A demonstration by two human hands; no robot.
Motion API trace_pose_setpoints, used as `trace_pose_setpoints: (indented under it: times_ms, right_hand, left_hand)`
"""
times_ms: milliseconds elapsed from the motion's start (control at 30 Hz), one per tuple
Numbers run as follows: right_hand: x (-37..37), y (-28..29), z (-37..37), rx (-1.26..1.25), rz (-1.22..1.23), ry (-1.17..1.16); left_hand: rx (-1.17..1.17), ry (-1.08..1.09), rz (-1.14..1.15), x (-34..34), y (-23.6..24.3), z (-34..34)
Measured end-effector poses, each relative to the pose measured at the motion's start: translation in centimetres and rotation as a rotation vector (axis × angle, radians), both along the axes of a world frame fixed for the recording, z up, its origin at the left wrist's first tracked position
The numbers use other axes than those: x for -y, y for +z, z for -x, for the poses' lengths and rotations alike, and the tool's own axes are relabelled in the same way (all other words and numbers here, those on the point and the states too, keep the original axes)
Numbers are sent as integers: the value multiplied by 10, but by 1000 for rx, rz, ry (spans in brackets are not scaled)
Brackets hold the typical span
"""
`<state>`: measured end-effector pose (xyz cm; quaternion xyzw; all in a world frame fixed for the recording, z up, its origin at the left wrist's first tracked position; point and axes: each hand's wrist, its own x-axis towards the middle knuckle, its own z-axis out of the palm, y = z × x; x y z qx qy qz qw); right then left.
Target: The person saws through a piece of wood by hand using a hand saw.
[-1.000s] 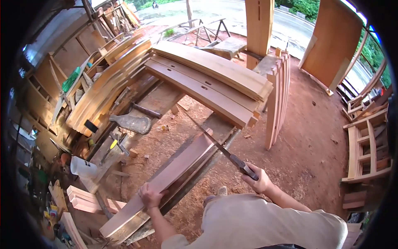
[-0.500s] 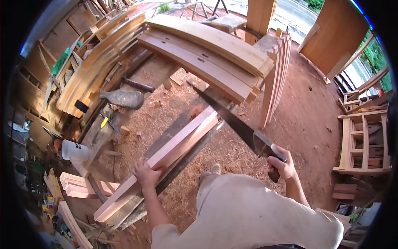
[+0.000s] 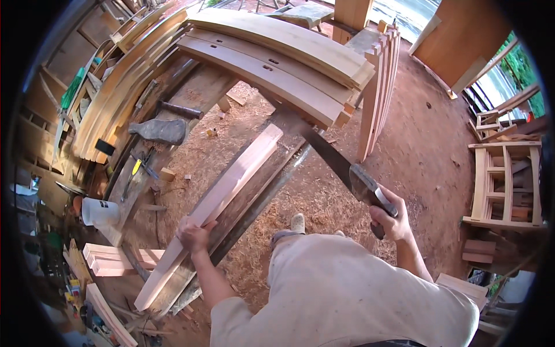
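One squared wooden beam (image 3: 222,188), tapered handsaw (image 3: 347,173)

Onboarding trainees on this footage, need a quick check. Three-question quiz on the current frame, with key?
1. Multiple choice: what is in the right hand?
A) a mallet
B) a handsaw
C) a chisel

2. True or false: both hands are gripping the wooden beam.

3. Fill in: in the picture, the white bucket is to the ____ of the wooden beam.

Key:
1. B
2. False; only the left hand grips it.
3. left
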<state>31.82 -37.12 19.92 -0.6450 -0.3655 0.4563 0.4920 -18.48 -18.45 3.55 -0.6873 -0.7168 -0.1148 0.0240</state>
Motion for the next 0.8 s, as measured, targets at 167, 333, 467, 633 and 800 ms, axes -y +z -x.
trace_pose_setpoints:
  times_ms: [167,333,467,633,800]
  right_hand:
    - [15,-7,-2,92,-30,52]
    - [-4,-1,-3,150,-61,97]
    - [-14,-10,-2,98,-442,160]
    - [-1,-33,-26,-48,-615,90]
    - [-8,-33,-40,231,-340,223]
  left_hand:
    - [-78,67,160,-12,24,-38]
    - [-103,-315,217,-70,33,-204]
    - [101,-395,98,-121,23,-307]
    - [680,-772,433,-159,52,-336]
    - [487,135,27,-175,29,-248]
